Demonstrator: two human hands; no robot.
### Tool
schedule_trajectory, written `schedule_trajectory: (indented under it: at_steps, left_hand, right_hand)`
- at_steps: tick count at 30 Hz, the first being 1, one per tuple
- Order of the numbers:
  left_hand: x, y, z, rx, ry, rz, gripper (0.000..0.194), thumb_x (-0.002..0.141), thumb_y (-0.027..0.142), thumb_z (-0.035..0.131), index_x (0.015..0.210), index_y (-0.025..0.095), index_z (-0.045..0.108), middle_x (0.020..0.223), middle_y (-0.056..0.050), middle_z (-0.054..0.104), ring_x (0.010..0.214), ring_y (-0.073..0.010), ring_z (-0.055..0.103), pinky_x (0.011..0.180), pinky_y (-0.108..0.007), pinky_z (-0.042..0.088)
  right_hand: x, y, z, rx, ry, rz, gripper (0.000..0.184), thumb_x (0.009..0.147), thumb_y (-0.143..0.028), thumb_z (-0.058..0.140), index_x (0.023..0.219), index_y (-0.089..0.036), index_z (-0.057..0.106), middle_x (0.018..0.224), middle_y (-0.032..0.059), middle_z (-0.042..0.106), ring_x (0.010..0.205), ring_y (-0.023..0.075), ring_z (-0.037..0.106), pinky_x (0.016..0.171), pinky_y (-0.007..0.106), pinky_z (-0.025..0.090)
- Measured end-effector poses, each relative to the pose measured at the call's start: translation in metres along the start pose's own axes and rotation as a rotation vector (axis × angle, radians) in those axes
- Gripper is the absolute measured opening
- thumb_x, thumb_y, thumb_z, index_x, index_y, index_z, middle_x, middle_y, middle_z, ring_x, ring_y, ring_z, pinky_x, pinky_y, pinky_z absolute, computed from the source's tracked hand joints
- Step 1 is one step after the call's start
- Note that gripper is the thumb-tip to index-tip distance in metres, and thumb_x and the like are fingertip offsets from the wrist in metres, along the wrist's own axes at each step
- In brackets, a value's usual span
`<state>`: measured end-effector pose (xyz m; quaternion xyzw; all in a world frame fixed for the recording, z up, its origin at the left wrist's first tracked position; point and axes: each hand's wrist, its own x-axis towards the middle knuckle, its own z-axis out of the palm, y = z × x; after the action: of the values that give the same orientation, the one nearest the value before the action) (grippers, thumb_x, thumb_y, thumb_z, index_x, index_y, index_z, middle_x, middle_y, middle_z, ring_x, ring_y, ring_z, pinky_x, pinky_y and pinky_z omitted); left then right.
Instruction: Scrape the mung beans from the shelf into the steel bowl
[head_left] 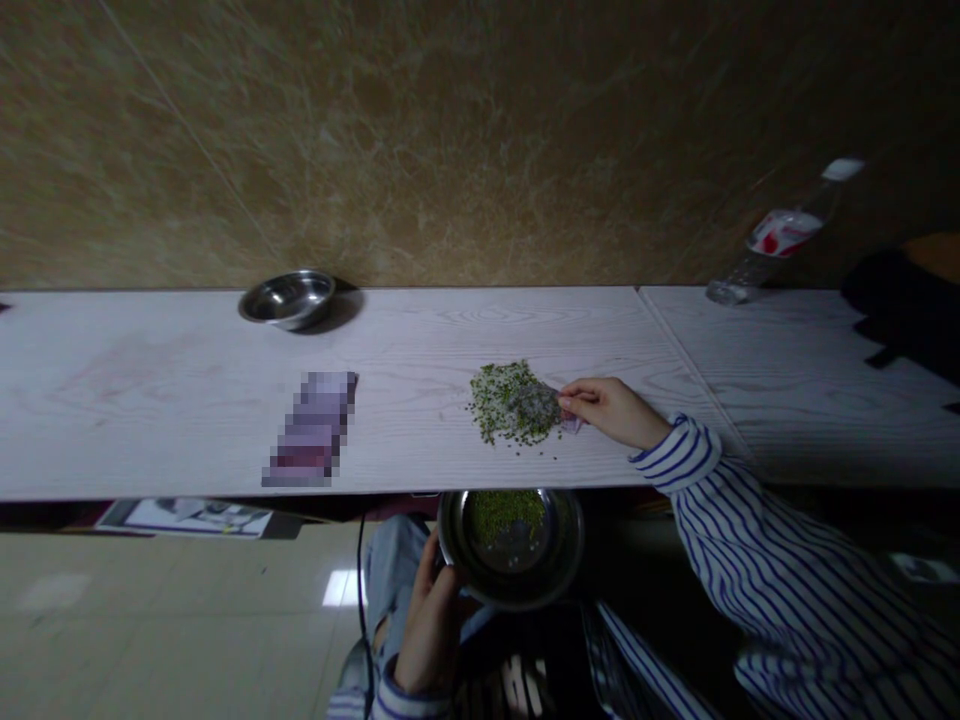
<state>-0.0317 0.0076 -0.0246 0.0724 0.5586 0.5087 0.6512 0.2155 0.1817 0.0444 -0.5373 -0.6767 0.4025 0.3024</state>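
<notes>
My left hand (431,625) is closed on the left rim of a steel bowl (566,570), just below the table's front edge. Small green beans (510,515), like mung beans, lie inside it, with a few pale grains. On the table, more green beans (499,385) are spread in a patch mixed with white grains. At the patch's right side, my right hand (600,405) has its fingertips pinched together. A thin greyish and pinkish piece (574,425) shows at those fingertips; its kind I cannot make out.
A second steel bowl (289,300) stands by the wall, back left. A blurred purple rectangle (311,430) lies left of the beans. Back right are a clear plastic bottle (784,235) and a dark bag-like item (911,305). Papers (202,518) lie under the tabletop (420,400).
</notes>
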Motion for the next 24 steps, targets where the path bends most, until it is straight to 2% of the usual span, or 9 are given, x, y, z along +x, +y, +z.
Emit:
schedule_trajectory:
  at_steps: [10,16,20,24]
  left_hand:
    - [0.001,0.001,0.0,0.057,0.015,-0.008,0.064,0.066,0.03,0.07,0.128,0.025,0.054,0.111,-0.009,0.066,0.083,-0.0217,0.063,0.06,-0.03,0.051]
    - [0.001,0.0,0.0,0.045,0.012,-0.008,0.065,0.068,0.03,0.068,0.13,0.024,0.051,0.108,-0.008,0.067,0.083,-0.0211,0.062,0.067,-0.033,0.052]
    - [0.0,0.001,0.0,0.054,0.005,-0.023,0.065,0.068,0.029,0.068,0.131,0.025,0.05,0.106,-0.007,0.067,0.083,-0.02,0.06,0.069,-0.032,0.051]
    - [-0.001,0.003,0.002,0.04,0.009,-0.022,0.067,0.067,0.029,0.069,0.131,0.023,0.049,0.105,-0.007,0.067,0.081,-0.0194,0.06,0.069,-0.031,0.05]
  right_hand:
    - [-0.003,0.0,0.0,-0.028,-0.007,-0.001,0.023,0.075,-0.039,0.06,0.078,-0.017,0.068,0.071,0.0056,0.071,0.068,0.0184,0.067,0.065,0.031,0.053]
    - [-0.009,-0.001,-0.002,-0.015,-0.022,0.005,0.026,0.075,-0.04,0.061,0.082,-0.017,0.069,0.073,0.0062,0.072,0.07,0.0191,0.067,0.066,0.032,0.054]
    - [-0.016,-0.002,-0.004,-0.04,0.019,-0.024,0.023,0.077,-0.039,0.059,0.081,-0.019,0.069,0.078,0.0062,0.073,0.075,0.0204,0.068,0.072,0.033,0.054]
    - [-0.026,-0.003,-0.007,-0.122,0.065,-0.043,0.024,0.08,-0.038,0.057,0.082,-0.018,0.07,0.078,0.0066,0.073,0.075,0.0209,0.068,0.07,0.032,0.054]
